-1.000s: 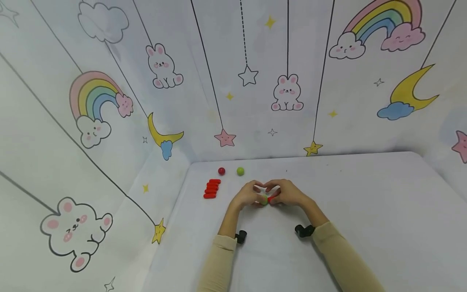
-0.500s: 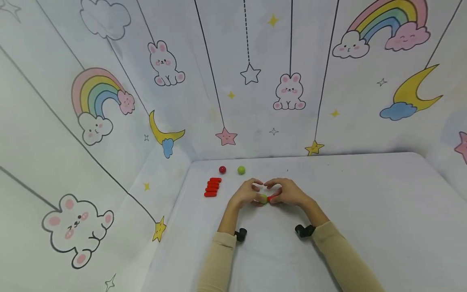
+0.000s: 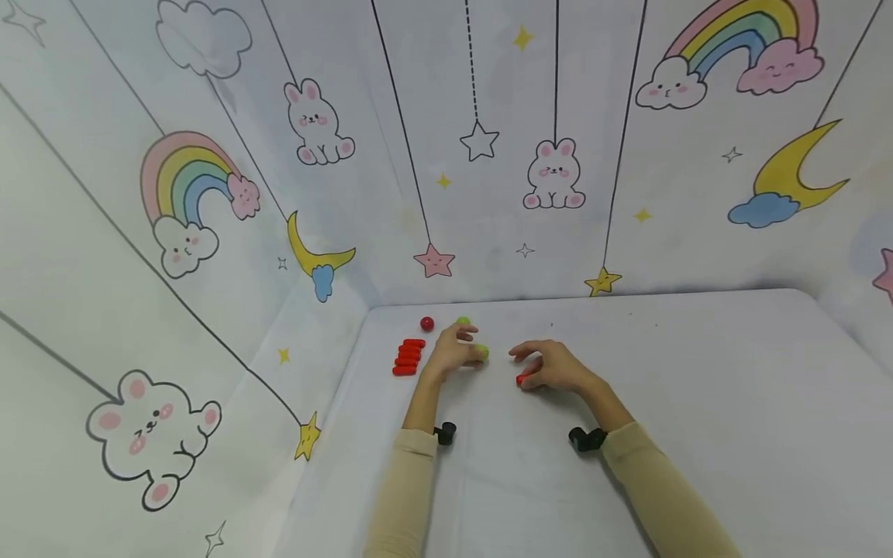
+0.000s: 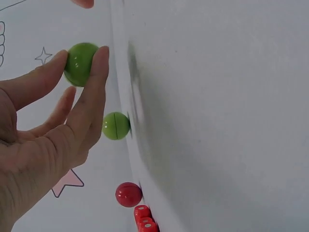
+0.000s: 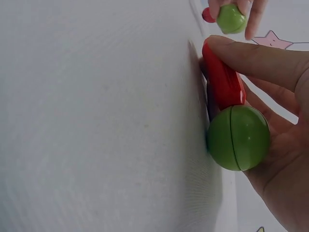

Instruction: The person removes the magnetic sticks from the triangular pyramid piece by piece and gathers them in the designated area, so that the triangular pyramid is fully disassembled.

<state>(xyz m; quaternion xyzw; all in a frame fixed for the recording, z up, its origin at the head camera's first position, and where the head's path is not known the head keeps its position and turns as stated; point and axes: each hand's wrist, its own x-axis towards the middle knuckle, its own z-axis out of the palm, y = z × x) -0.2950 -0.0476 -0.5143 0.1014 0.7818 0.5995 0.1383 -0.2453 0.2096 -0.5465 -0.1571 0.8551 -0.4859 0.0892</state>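
Observation:
My left hand [image 3: 453,353] pinches a glossy green ball [image 4: 80,65] between thumb and fingertips, held off the table in the left wrist view. Beyond it, a second green ball [image 4: 116,126] with a seam lies on the table, partly covered by this hand in the head view. Over on the right, my right hand [image 3: 554,366] grips a short red rod [image 5: 223,79] low at the table surface. Against the rod's near end sits another green ball [image 5: 238,137], touching it; the hand hides that ball in the head view. A gap separates both hands.
A dark red ball [image 3: 427,324] lies near the back left of the white table [image 3: 698,403]. In front of it several red rods [image 3: 408,358] lie side by side in a row. Cartoon-printed walls [image 3: 488,232] stand at the back and left.
My left hand has drawn its green ball away from the red rod's end, moving left and toward the back. The right hand stays nearly in place with the rod.

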